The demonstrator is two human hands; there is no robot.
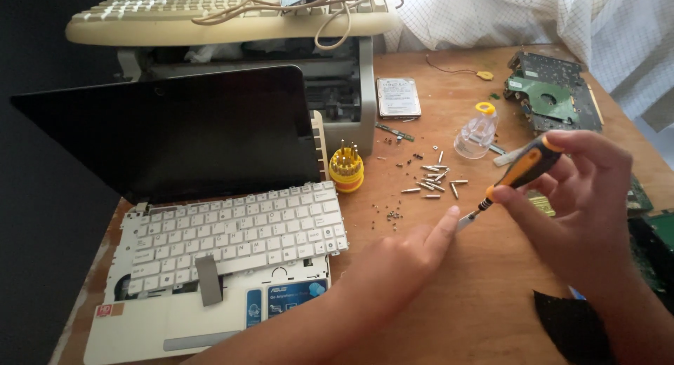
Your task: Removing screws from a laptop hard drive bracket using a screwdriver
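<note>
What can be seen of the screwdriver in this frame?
The screwdriver has a chunky orange-and-black handle, apparently plastic with a rubbery grip, and a thin dark shaft ending in a small bit. It slants down to the left above the wooden table. The right hand wraps its handle; the left hand pinches at the tip with fingertips. Loose screws lie just behind it.

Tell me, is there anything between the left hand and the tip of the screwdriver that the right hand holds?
Nothing visible stands between them. The left hand reaches with its forefinger right at the metal tip of the orange and black screwdriver, held by the right hand. The loose screws lie farther back on the wooden table.
</note>
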